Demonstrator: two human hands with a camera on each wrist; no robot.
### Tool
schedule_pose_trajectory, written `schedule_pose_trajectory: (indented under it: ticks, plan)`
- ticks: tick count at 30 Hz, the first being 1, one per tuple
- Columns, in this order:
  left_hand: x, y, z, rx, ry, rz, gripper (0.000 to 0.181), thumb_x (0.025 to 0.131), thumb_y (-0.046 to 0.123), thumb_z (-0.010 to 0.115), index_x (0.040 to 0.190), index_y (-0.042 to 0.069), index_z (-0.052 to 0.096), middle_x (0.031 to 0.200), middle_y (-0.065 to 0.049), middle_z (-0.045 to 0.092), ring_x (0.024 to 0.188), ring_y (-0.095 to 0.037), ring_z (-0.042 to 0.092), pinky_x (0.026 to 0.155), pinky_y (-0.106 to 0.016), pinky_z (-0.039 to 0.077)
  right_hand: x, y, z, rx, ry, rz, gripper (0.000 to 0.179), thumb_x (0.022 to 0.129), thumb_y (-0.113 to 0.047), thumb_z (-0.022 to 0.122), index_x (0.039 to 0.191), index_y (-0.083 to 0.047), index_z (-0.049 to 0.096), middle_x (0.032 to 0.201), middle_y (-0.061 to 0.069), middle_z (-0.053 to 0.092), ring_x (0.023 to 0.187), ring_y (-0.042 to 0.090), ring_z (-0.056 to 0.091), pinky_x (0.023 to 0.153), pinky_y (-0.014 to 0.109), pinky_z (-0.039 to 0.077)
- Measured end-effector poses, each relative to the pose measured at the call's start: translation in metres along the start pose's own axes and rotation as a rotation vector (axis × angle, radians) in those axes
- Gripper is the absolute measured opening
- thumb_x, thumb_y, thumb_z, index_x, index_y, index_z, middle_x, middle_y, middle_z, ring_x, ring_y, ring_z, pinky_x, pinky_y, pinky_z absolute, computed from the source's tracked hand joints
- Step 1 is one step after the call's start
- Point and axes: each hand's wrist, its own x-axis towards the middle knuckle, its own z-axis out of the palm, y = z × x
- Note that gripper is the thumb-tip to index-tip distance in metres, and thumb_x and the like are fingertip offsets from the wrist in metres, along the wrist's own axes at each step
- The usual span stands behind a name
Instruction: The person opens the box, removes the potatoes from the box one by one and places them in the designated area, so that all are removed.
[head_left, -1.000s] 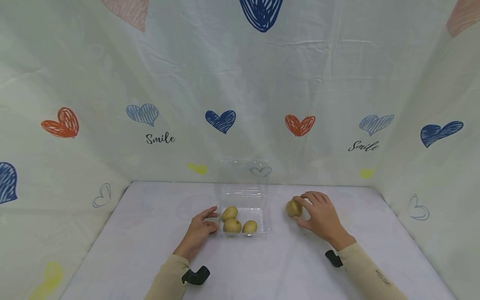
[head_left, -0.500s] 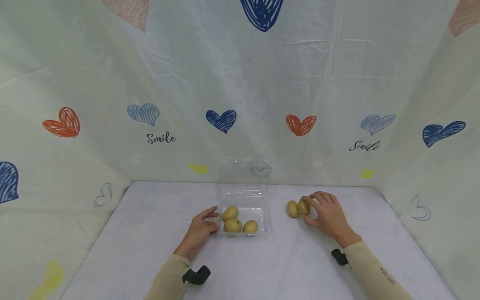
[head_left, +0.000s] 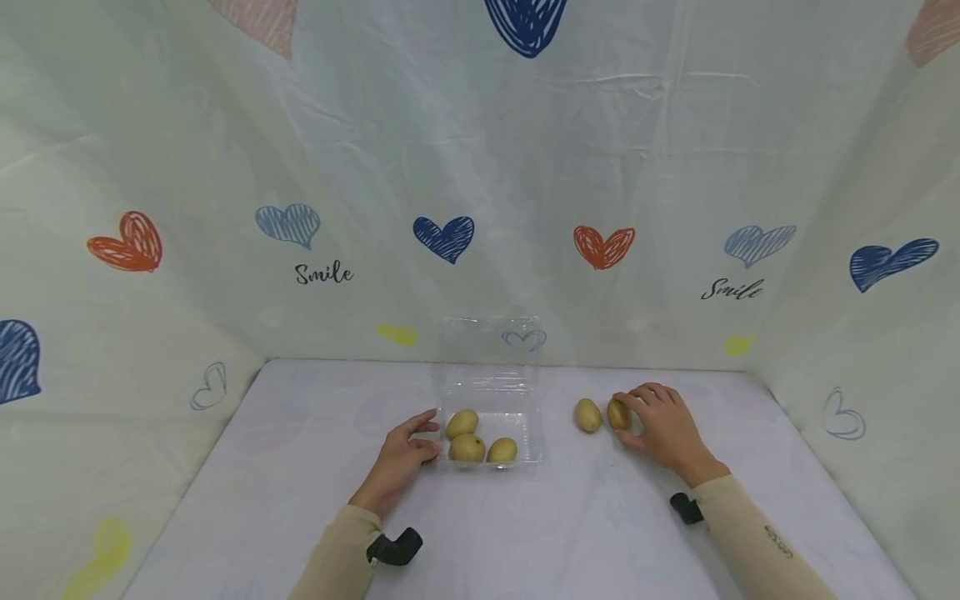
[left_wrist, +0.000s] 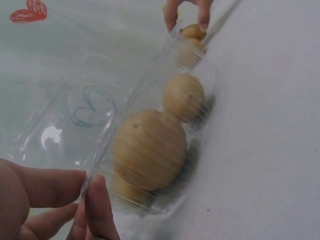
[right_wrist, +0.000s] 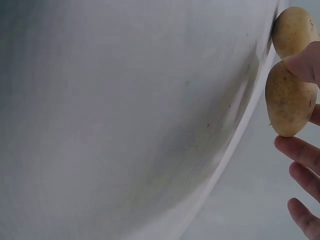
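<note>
My left hand [head_left: 397, 461] pinches the left rim of a clear plastic clamshell box [head_left: 525, 433] between thumb and fingertips. Three yellowish potatoes lie in the box: one at the back left [head_left: 461, 424], a larger one [left_wrist: 150, 150] at the front left, and one at the front right [head_left: 502, 451]. On the right, my right hand [head_left: 663, 429] holds a potato [right_wrist: 290, 100] between thumb and fingers, its last fingers spread out. Just left of that, a separate potato [head_left: 588, 415] sits on the white table.
The box's clear lid [head_left: 487, 343] stands up at the back, against a cloth wall [head_left: 525, 167] printed with hearts. White cloth covers the table [head_left: 540, 533]. Dark wrist mounts [head_left: 395, 547] sit at both sleeves.
My right hand has moved to the right with its potato, so a small gap now parts it from the potato on the table. My left hand stays at the box.
</note>
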Motion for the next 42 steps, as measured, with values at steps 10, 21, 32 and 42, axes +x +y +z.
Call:
schedule_pose_trajectory:
  ticks: [10, 21, 32, 42]
  plan:
    - [0.001, 0.0, 0.0, -0.01, -0.005, 0.01, 0.063, 0.093, -0.016, 0.064, 0.153, -0.007, 0.048, 0.136, -0.026, 0.057, 0.085, -0.015, 0.061, 0.079, -0.032, 0.057, 0.001, 0.004, 0.002, -0.005, -0.096, 0.01, 0.053, 0.078, -0.028, 0.093, 0.122, -0.005, 0.074, 0.112, 0.016, 0.072, 0.112, 0.041, 0.062, 0.098, 0.062, 0.049]
    - [0.0, 0.0, 0.0, 0.003, 0.007, 0.013, 0.063, 0.092, -0.016, 0.064, 0.152, -0.008, 0.049, 0.135, -0.025, 0.058, 0.085, -0.015, 0.061, 0.08, -0.033, 0.057, 0.003, 0.004, 0.001, 0.028, -0.142, 0.007, 0.053, 0.079, -0.024, 0.092, 0.125, -0.006, 0.073, 0.116, 0.015, 0.07, 0.114, 0.04, 0.061, 0.1, 0.062, 0.049]
    - [0.0, 0.0, 0.0, -0.006, 0.005, 0.015, 0.063, 0.092, -0.016, 0.064, 0.152, -0.007, 0.049, 0.135, -0.025, 0.058, 0.085, -0.015, 0.061, 0.079, -0.032, 0.057, 0.003, 0.003, -0.002, 0.051, -0.15, 0.0, 0.056, 0.082, -0.026, 0.091, 0.129, -0.003, 0.07, 0.119, 0.016, 0.071, 0.115, 0.04, 0.062, 0.098, 0.062, 0.05]
    - [-0.002, -0.001, 0.0, -0.015, -0.007, 0.026, 0.062, 0.093, -0.014, 0.064, 0.152, -0.008, 0.048, 0.135, -0.024, 0.056, 0.085, -0.014, 0.061, 0.078, -0.031, 0.055, 0.004, -0.004, -0.01, 0.057, -0.14, 0.015, 0.059, 0.083, -0.026, 0.091, 0.133, -0.002, 0.068, 0.122, 0.017, 0.07, 0.116, 0.04, 0.062, 0.099, 0.063, 0.05]
